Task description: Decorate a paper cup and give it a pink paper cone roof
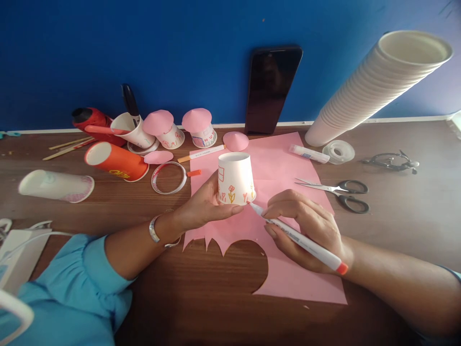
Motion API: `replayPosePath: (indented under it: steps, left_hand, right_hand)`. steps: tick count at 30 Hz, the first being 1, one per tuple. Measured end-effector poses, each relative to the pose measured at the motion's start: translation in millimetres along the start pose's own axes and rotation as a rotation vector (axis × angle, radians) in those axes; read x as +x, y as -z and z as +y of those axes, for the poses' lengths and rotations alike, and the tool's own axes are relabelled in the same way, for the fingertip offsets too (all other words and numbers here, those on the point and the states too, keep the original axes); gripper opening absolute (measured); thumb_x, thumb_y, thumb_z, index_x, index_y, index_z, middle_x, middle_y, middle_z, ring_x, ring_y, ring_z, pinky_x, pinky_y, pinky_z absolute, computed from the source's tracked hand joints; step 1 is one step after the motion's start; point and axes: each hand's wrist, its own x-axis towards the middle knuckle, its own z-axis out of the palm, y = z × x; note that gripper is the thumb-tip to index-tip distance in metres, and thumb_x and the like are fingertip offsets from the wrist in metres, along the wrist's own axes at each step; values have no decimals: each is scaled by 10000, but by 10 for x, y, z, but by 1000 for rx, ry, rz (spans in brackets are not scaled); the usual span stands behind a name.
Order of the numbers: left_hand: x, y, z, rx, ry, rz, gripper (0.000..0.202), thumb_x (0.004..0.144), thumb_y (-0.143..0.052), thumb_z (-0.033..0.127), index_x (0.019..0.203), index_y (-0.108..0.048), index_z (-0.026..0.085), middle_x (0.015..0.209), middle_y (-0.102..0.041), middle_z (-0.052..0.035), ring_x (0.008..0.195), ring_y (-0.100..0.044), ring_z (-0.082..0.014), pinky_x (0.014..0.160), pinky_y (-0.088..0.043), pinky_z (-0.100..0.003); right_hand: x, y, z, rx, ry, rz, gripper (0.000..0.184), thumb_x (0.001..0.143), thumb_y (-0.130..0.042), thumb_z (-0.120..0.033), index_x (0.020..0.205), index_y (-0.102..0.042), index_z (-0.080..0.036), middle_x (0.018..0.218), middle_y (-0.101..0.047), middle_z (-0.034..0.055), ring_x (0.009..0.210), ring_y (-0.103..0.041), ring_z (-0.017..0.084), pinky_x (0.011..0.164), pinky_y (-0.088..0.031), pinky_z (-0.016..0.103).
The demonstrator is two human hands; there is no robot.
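My left hand (204,205) grips an upside-down white paper cup (236,177) with small flowers and a window drawn on its side. The cup stands on a pink paper sheet (288,269) with a round piece cut out of its front edge. My right hand (306,228) pinches a white marker (306,244) with an orange end, and the marker's tip touches the cup's lower rim. A pink paper cone (236,141) lies just behind the cup.
Two decorated cups with pink cone roofs (162,126) (199,125), an orange cup (117,161), a tipped white cup (55,185) and a cut ring (169,177) lie left. Scissors (338,191), tape roll (338,151), glue stick (309,153), a tall cup stack (374,84) and a leaning phone (272,89) are right and behind.
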Motion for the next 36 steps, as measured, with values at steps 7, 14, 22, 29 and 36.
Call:
replayPosePath:
  steps: [7, 14, 22, 29, 36]
  left_hand:
    - [10, -3, 12, 21, -25, -6, 537, 801, -841, 318, 1239, -549, 212, 1157, -685, -90, 1093, -662, -268, 923, -561, -411]
    - [2, -32, 42, 57, -14, -4, 563, 804, -839, 322, 1256, -529, 193, 1169, -666, -102, 1116, -647, -275, 930, -567, -419]
    - [-2, -44, 42, 90, 6, 26, 538, 786, -851, 345, 1198, -537, 200, 1139, -663, -89, 1035, -659, -259, 865, -570, -404]
    - [7, -40, 32, 100, -13, 10, 510, 792, -847, 318, 1178, -533, 205, 1101, -663, -74, 993, -656, -233, 840, -566, -374]
    - [14, -29, 38, 86, -26, -12, 498, 800, -841, 303, 1174, -524, 210, 1083, -635, -56, 974, -629, -206, 818, -561, -344]
  right_hand:
    - [15, 7, -22, 19, 16, 5, 185, 934, -598, -99, 1087, -567, -199, 853, -666, 44, 754, -683, 167, 615, -581, 295]
    - [7, -8, -32, -18, 63, -6, 201, 924, -611, -84, 1099, -579, -178, 866, -682, 49, 766, -689, 173, 616, -585, 291]
    - [11, -26, -23, -52, 76, -12, 203, 935, -615, -94, 1113, -578, -182, 872, -678, 45, 779, -698, 166, 613, -599, 281]
    - [22, -32, -27, -50, 77, -7, 213, 922, -625, -74, 1108, -585, -170, 869, -686, 43, 782, -698, 163, 608, -592, 275]
    - [-5, -43, -30, 2, 35, -22, 221, 914, -621, -75, 1102, -583, -186, 875, -702, 33, 778, -693, 171, 610, -574, 292]
